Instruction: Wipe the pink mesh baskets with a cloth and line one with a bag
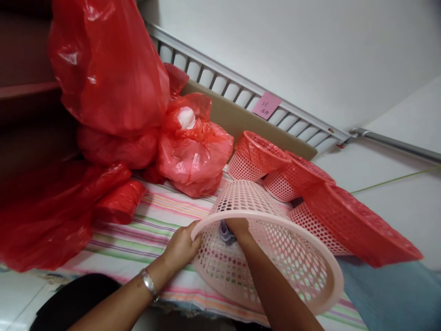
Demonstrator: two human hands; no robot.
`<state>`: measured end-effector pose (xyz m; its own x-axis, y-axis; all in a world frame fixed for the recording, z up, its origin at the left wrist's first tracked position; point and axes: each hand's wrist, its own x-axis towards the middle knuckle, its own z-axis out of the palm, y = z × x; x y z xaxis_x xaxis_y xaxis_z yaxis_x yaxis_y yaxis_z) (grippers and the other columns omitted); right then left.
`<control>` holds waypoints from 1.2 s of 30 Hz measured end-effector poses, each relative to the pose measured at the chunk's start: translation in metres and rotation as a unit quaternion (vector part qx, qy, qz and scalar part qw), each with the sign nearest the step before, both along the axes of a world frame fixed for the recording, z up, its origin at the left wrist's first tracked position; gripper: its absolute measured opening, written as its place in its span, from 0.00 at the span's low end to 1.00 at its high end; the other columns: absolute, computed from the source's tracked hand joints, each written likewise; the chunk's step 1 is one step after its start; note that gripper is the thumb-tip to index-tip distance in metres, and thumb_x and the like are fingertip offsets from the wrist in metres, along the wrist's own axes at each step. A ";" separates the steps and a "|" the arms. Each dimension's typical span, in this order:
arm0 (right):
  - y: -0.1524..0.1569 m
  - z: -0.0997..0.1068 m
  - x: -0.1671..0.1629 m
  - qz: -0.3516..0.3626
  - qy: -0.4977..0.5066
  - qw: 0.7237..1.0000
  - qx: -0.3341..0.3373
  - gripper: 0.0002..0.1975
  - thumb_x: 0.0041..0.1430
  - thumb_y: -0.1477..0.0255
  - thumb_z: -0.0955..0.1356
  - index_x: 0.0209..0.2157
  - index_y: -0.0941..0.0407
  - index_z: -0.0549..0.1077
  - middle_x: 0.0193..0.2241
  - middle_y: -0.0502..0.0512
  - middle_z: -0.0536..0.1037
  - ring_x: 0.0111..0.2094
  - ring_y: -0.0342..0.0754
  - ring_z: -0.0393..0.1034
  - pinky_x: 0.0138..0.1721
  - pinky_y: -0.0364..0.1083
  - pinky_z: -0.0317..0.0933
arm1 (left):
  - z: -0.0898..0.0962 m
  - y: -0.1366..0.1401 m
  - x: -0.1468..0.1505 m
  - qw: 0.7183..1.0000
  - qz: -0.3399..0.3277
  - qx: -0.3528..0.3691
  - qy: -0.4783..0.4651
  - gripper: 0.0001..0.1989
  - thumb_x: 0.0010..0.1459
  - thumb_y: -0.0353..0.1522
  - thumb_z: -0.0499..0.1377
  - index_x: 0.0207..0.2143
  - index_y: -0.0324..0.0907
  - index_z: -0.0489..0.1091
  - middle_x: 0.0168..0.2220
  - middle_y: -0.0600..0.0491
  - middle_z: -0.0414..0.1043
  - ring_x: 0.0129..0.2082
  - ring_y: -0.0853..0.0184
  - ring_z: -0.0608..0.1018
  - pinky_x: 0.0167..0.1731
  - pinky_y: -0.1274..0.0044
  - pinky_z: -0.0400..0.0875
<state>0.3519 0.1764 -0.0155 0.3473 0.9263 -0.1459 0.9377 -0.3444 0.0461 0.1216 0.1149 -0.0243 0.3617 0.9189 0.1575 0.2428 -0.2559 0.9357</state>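
Note:
A pale pink perforated plastic wastebasket [241, 215] lies on its side on the striped cloth, its mouth facing me. My left hand [183, 244] grips the left side of its rim, fingers closed around the edge. Inside the basket, my right hand [237, 226] is closed on a bunched grey-blue cloth [227, 232] near the inner wall. The basket's rim and my own wrist hide part of the right-hand fingers.
Several pink baskets lined with red bags [330, 216] stand along the right. Red plastic bags [195, 156] are piled at the left, beside a red bag roll [120, 202]. A railing [220, 82] with a pink note [267, 105] runs behind the striped cloth [148, 234].

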 end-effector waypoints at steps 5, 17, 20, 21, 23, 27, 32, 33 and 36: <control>-0.019 -0.001 -0.009 -0.009 0.000 1.000 -0.012 0.21 0.58 0.67 0.57 0.49 0.58 0.69 0.45 0.63 0.75 0.47 0.57 0.69 0.45 0.52 0.61 | -0.004 0.000 0.001 1.000 0.014 0.003 -0.002 0.15 0.55 0.29 0.51 0.43 0.39 0.71 0.29 0.52 0.76 0.28 0.67 0.75 0.30 0.79 0.65; -0.158 0.006 -0.080 0.102 0.030 0.993 -0.044 0.21 0.56 0.69 0.58 0.50 0.59 0.66 0.36 0.62 0.77 0.38 0.57 0.73 0.37 0.50 0.62 | -0.006 -0.002 0.000 1.000 0.015 0.000 -0.022 0.16 0.54 0.28 0.52 0.45 0.41 0.71 0.34 0.50 0.78 0.34 0.64 0.78 0.37 0.77 0.68; -0.160 0.011 -0.080 0.111 0.034 0.991 -0.061 0.21 0.56 0.69 0.58 0.50 0.59 0.66 0.38 0.63 0.77 0.39 0.58 0.72 0.39 0.51 0.62 | -0.006 -0.001 0.000 0.999 0.021 -0.012 -0.027 0.17 0.54 0.28 0.52 0.45 0.41 0.71 0.36 0.50 0.78 0.35 0.64 0.78 0.38 0.78 0.68; -0.157 0.012 -0.079 0.112 0.029 0.991 -0.067 0.22 0.56 0.68 0.58 0.51 0.59 0.66 0.39 0.64 0.77 0.40 0.58 0.72 0.39 0.52 0.62 | -0.006 -0.001 0.000 0.999 0.021 -0.013 -0.027 0.17 0.54 0.28 0.52 0.45 0.41 0.71 0.36 0.50 0.78 0.35 0.64 0.78 0.38 0.77 0.68; -0.145 0.013 -0.073 0.107 0.013 0.992 -0.066 0.23 0.56 0.68 0.58 0.53 0.60 0.64 0.40 0.65 0.77 0.40 0.59 0.72 0.40 0.53 0.62 | -0.006 0.000 0.000 0.999 0.015 -0.006 -0.028 0.17 0.54 0.28 0.52 0.46 0.40 0.71 0.37 0.49 0.78 0.36 0.64 0.77 0.39 0.77 0.68; -0.105 0.008 -0.055 0.058 -0.018 0.997 -0.047 0.24 0.57 0.66 0.57 0.54 0.60 0.63 0.37 0.64 0.78 0.39 0.59 0.73 0.38 0.53 0.63 | -0.005 0.001 -0.001 0.999 -0.008 0.011 -0.032 0.19 0.54 0.28 0.51 0.48 0.39 0.70 0.38 0.48 0.77 0.36 0.64 0.77 0.38 0.76 0.68; -0.044 0.004 -0.026 -0.009 -0.043 0.999 -0.022 0.21 0.58 0.66 0.58 0.50 0.58 0.67 0.39 0.62 0.78 0.41 0.57 0.73 0.40 0.52 0.63 | -0.002 0.000 -0.002 1.000 -0.015 0.007 -0.013 0.19 0.54 0.28 0.51 0.48 0.39 0.70 0.35 0.49 0.78 0.33 0.64 0.77 0.36 0.76 0.68; -0.034 0.004 -0.021 -0.015 -0.045 0.999 -0.018 0.20 0.58 0.67 0.57 0.49 0.58 0.69 0.41 0.63 0.77 0.43 0.57 0.72 0.42 0.51 0.63 | -0.002 0.000 -0.002 1.000 -0.014 0.005 -0.008 0.19 0.54 0.28 0.51 0.48 0.40 0.70 0.35 0.49 0.78 0.33 0.64 0.77 0.36 0.76 0.68; -0.011 0.005 -0.008 -0.022 -0.047 0.999 -0.009 0.21 0.62 0.69 0.55 0.49 0.56 0.71 0.51 0.62 0.71 0.51 0.59 0.66 0.47 0.53 0.60 | -0.003 0.001 -0.002 1.000 -0.017 -0.001 0.001 0.20 0.54 0.28 0.52 0.49 0.41 0.69 0.34 0.50 0.78 0.32 0.65 0.77 0.35 0.77 0.68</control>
